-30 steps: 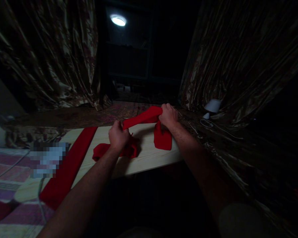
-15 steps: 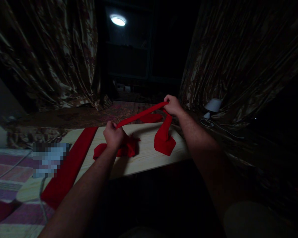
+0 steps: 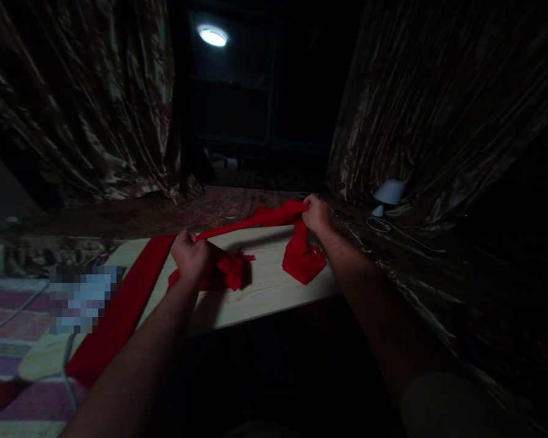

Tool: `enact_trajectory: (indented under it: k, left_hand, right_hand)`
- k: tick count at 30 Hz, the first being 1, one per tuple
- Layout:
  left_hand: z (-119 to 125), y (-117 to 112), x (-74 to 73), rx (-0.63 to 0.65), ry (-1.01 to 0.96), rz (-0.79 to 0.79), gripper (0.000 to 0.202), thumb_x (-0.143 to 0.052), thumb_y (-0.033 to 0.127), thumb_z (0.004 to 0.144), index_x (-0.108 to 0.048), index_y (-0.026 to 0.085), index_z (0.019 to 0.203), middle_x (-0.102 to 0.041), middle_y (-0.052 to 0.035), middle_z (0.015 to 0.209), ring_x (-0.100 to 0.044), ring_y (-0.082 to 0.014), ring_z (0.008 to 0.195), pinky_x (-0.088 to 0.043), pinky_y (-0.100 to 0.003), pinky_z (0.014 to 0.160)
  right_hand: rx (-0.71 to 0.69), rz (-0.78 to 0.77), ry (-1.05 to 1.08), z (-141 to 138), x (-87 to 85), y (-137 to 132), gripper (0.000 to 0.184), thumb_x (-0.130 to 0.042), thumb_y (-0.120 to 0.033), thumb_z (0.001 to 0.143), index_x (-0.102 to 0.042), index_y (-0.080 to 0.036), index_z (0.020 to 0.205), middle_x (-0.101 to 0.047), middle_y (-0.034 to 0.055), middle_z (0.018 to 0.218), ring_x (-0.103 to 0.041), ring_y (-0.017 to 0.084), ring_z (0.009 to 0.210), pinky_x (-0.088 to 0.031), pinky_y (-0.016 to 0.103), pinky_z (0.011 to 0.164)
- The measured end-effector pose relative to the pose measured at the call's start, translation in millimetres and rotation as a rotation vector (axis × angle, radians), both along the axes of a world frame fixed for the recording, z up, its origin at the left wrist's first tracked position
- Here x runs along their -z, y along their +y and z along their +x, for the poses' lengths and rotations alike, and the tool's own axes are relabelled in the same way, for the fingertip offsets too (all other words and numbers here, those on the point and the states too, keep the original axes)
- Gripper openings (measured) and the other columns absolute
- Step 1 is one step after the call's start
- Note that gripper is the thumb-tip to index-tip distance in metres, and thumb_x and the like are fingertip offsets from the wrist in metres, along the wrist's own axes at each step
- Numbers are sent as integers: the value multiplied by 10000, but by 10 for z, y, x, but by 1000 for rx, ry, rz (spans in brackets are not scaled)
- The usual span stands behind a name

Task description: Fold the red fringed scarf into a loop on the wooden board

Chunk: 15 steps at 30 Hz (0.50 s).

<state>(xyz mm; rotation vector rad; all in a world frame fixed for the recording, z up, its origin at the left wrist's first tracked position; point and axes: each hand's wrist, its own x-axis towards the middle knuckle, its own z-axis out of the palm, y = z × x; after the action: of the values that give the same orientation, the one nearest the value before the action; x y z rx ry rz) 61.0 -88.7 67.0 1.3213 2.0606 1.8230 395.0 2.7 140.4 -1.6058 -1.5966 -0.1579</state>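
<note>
Above a pale wooden board (image 3: 251,307), my left hand (image 3: 190,254) is closed on one part of a long red scarf (image 3: 251,224). Another part of it is pinched in my right hand (image 3: 316,213), farther off and to the right. The stretch between the hands runs nearly straight, slanting up to the right. Below each hand the fabric hangs onto the board in a loose heap, with fringe showing at its edges. My left hand and forearm hide some of the left heap.
A wide red cloth band (image 3: 119,316) lies across the board's left part, beside a pixelated patch and a grey cable (image 3: 68,365). Striped fabric (image 3: 13,331) is at the left. A small white lamp (image 3: 389,192) stands at the right, before patterned curtains (image 3: 383,109).
My right hand has come down, and my left hand has shifted left. The stretch of scarf between them now slopes less and lies lower over the board.
</note>
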Motion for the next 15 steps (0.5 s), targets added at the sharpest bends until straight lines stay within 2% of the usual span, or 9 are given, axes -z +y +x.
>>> enact_trajectory:
  k: [4, 7, 11, 13, 15]
  left_hand:
    - [55, -21, -23, 30, -12, -8, 184, -566, 141, 673, -406, 231, 663, -415, 57, 580, -391, -139, 596, -308, -274, 595]
    - [64, -31, -35, 32, -19, -2, 178, -553, 137, 670, -403, 231, 661, -407, 58, 577, -385, -137, 591, -310, -271, 588]
    - [4, -14, -4, 11, -31, 33, 169, -538, 134, 658, -396, 225, 657, -409, 58, 588, -375, -127, 590, -308, -261, 581]
    - [-23, -12, 5, 13, -31, 39, 167, -540, 139, 655, -395, 222, 653, -407, 60, 585, -369, -123, 586, -300, -260, 575]
    - [-34, -18, -6, 20, -25, 43, 171, -539, 142, 656, -388, 221, 646, -401, 62, 577, -364, -120, 580, -290, -262, 571]
  right_hand:
    - [33, 75, 16, -12, -215, -65, 191, -527, -140, 795, -629, -187, 949, -672, 55, 847, -588, 199, 770, -397, 273, 677]
    - [73, 100, -125, -19, -354, -163, 254, -509, -113, 819, -604, -195, 1041, -676, 76, 912, -610, 222, 815, -412, 296, 713]
    - [160, 35, -373, -3, -380, -285, 317, -512, -77, 841, -588, -190, 1128, -668, 140, 1041, -644, 252, 885, -433, 337, 777]
    - [179, 17, -410, 22, -391, -288, 302, -515, -76, 849, -599, -180, 1120, -663, 160, 1059, -654, 264, 900, -446, 354, 792]
    - [192, 51, -360, 53, -461, -244, 284, -523, -92, 854, -611, -189, 1105, -665, 148, 1053, -655, 272, 913, -460, 369, 805]
